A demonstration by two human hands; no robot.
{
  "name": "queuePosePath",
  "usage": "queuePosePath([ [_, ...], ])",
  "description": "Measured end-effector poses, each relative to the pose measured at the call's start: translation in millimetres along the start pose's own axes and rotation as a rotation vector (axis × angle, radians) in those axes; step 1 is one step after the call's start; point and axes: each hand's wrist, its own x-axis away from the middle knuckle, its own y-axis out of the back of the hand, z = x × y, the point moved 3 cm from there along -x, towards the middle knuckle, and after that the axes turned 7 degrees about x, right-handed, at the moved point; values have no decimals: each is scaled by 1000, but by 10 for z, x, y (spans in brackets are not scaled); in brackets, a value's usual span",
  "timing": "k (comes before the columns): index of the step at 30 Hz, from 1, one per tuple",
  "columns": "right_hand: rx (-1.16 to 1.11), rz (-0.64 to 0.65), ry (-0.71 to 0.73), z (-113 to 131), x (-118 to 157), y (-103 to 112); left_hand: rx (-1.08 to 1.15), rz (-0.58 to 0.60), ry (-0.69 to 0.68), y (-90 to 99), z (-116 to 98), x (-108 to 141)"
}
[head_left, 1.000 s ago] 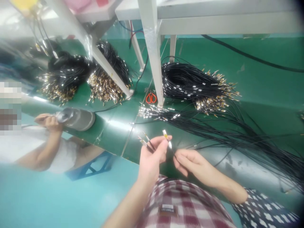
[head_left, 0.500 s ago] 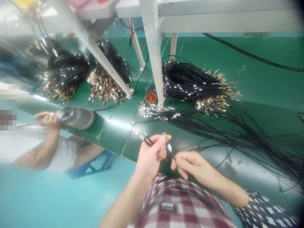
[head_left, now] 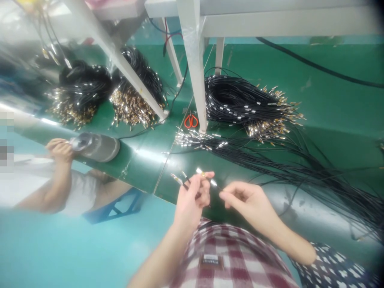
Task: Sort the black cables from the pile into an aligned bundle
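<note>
Black cables with metal tips [head_left: 177, 179] stick out past the fingers of my left hand [head_left: 192, 195], which is closed around them. A white and gold connector [head_left: 204, 173] sits at my left thumb and forefinger. From it a thin black cable runs to my right hand [head_left: 244, 200], whose thumb and forefinger pinch it. Beyond my hands, a loose bundle of black cables [head_left: 255, 154] lies on the green table [head_left: 144, 170], its white-tagged ends pointing left.
Orange-handled scissors [head_left: 191, 121] lie beside a white metal leg [head_left: 193, 68]. Coiled cable bundles [head_left: 237, 98] rest behind. At the left, another person's hand [head_left: 60, 150] touches a grey cylindrical device [head_left: 97, 147]. A blue stool [head_left: 115, 206] stands below.
The connector at my left fingers has tilted to point further left. My right hand has shifted slightly right and up, its fingers drawn together on the cable.
</note>
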Motion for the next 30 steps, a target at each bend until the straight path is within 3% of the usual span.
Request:
queuePosePath([
  [4,-6,-10,10,-21,-20,-11,-77,-8,15,-41,86,29],
  [8,10,5,-2,-78,-25,-20,-75,-75,-23,-22,50,-27],
  [13,4,14,11,-110,-43,-42,-36,-68,-17,2,36,-72],
  [21,-51,16,22,-74,-169,-166,-52,-16,96,0,173,-97],
  [26,-122,38,7,-83,-203,-259,-68,-58,162,19,241,-106],
  [30,-38,59,14,-139,-183,-280,-62,-104,183,28,235,-117],
])
